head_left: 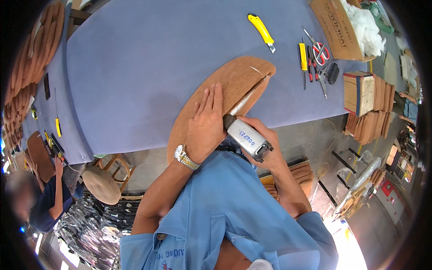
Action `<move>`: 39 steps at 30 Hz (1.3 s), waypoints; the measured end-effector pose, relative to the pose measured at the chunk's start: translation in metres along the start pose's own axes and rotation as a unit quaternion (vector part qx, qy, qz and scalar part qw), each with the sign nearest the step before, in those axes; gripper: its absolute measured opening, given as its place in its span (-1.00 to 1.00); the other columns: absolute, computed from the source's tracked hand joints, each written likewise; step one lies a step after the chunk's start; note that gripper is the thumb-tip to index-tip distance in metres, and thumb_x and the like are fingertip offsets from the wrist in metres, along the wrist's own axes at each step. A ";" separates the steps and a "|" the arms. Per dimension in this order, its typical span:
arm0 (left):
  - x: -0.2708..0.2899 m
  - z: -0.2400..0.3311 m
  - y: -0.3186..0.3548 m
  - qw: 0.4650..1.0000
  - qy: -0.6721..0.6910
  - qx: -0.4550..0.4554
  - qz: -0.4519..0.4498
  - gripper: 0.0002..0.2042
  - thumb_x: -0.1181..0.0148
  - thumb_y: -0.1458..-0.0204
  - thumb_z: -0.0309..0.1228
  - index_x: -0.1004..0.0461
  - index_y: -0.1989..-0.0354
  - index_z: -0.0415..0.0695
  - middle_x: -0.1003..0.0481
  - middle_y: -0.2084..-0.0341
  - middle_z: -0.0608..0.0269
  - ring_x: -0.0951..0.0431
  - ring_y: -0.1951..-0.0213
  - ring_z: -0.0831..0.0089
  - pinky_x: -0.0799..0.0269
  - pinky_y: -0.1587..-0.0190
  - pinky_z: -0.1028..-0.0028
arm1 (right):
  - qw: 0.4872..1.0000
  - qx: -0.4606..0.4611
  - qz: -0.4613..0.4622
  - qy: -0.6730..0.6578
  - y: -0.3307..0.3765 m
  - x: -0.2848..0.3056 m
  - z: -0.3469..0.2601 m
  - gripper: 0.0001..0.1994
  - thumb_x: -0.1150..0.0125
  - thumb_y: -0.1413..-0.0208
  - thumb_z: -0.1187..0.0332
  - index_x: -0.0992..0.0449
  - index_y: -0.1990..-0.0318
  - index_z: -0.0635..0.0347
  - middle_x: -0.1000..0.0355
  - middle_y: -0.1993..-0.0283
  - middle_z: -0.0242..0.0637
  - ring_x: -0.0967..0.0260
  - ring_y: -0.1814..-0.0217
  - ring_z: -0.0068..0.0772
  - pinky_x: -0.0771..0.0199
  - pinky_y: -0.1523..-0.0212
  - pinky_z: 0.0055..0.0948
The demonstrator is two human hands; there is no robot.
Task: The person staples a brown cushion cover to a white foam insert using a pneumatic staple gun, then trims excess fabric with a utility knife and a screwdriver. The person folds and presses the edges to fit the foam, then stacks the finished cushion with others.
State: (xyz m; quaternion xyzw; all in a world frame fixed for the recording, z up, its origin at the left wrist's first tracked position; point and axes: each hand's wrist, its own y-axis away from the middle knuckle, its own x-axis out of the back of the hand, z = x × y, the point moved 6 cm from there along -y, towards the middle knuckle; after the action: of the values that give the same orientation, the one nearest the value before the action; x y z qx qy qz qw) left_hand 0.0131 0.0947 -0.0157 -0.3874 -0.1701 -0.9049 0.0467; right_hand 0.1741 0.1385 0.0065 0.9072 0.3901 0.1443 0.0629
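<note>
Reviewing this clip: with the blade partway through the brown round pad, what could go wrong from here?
1. The left hand lies flat on the brown pad right beside the knife held by the right hand; a slip might reach its fingers.
2. The pad overhangs the table edge, so it may tip or shift.

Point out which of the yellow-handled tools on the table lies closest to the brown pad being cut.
The yellow utility knife, lying apart above the brown pad. The yellow-handled screwdriver lies farther right, beside the red-handled scissors.
</note>
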 end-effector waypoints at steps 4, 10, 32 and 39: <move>0.004 0.000 -0.004 0.999 0.010 -0.007 -0.035 0.04 -0.49 0.08 -0.40 0.05 -0.58 -0.17 -0.14 -0.50 -0.20 -0.15 -0.51 -0.09 -0.22 -0.47 0.00 | 1.000 -0.001 0.015 -0.003 0.002 -0.006 0.008 -0.34 -0.43 0.10 0.42 -0.47 -0.27 0.24 -0.60 -0.08 -0.08 -0.61 -0.08 -0.23 -0.53 -0.12 -0.38; 0.008 -0.057 -0.018 0.953 0.239 -0.089 -0.163 -0.09 -0.29 -0.21 -0.09 0.11 -0.63 -0.05 0.03 -0.58 -0.06 0.13 -0.60 0.03 0.13 -0.59 0.11 | 0.999 0.029 0.027 -0.016 0.003 -0.005 0.011 -0.38 -0.42 0.06 0.44 -0.48 -0.26 0.19 -0.60 -0.09 -0.12 -0.62 -0.10 -0.23 -0.53 -0.12 -0.38; 0.002 -0.031 0.034 0.997 0.012 -0.073 -0.013 -0.16 -0.30 -0.18 -0.21 -0.04 -0.54 -0.29 -0.12 -0.48 -0.31 -0.14 -0.50 -0.20 -0.15 -0.49 0.08 | 0.994 0.083 0.064 0.010 0.010 -0.009 0.008 -0.40 -0.39 0.02 0.48 -0.47 -0.27 0.27 -0.60 -0.10 -0.07 -0.64 -0.09 -0.26 -0.59 -0.07 -0.36; 0.005 -0.034 0.036 0.998 -0.013 -0.057 0.000 -0.15 -0.35 -0.13 -0.31 -0.04 -0.54 -0.29 -0.17 -0.47 -0.26 -0.24 -0.47 -0.10 -0.26 -0.44 0.16 | 0.998 0.052 0.035 0.000 0.016 -0.011 0.020 -0.29 -0.49 0.11 0.32 -0.49 -0.30 0.28 -0.59 -0.15 0.01 -0.63 -0.13 -0.08 -0.59 -0.12 -0.29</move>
State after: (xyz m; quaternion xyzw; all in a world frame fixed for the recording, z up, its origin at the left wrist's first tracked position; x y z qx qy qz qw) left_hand -0.0058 0.0498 -0.0238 -0.4007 -0.1191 -0.9081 0.0220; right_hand 0.1838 0.1193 -0.0109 0.9225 0.3647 0.1258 0.0109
